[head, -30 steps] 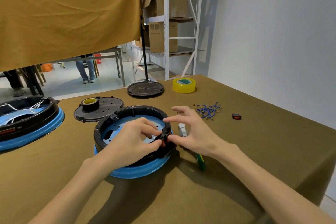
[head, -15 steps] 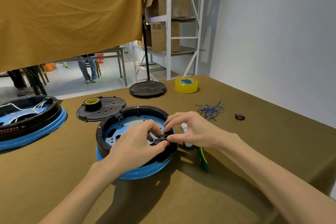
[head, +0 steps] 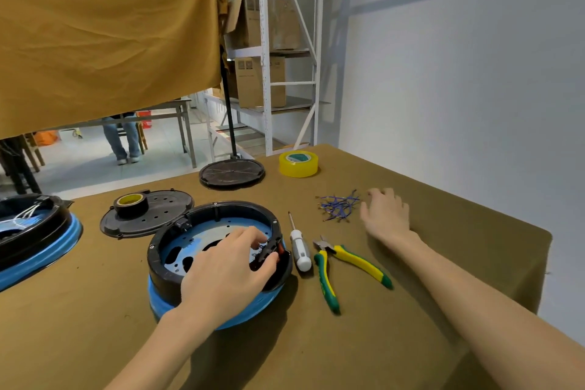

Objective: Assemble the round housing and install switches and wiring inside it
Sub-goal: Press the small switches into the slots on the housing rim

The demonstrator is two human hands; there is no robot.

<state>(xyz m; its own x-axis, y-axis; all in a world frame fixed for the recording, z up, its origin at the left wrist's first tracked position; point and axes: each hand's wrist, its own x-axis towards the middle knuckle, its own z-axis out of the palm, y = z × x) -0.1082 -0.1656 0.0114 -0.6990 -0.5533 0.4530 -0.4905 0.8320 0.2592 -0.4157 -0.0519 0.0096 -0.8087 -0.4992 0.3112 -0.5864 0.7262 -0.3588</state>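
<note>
The round housing (head: 221, 208), a black ring on a blue base, sits on the brown table in front of me. My left hand (head: 228, 272) lies over its near right side. Its thumb and fingertips pinch a black switch with a red rocker (head: 274, 248) seated at the right rim. My right hand (head: 384, 215) is stretched out to the right with loosely spread fingers pointing down at the table. It holds nothing that I can see. It sits just right of a bundle of short blue wires (head: 337, 207).
A white-handled screwdriver (head: 300, 252) and green-yellow pliers (head: 348, 260) lie right of the housing. A black lid (head: 167, 214) carrying a tape roll (head: 129, 203) lies behind it. A second wired housing (head: 31, 231) is far left; yellow tape (head: 298, 163) and a stand base (head: 232, 172) are at the back.
My right hand has let go of the switch at the housing rim and moved right, past the blue wires. My left hand stays on the switch. The screwdriver and pliers are now uncovered.
</note>
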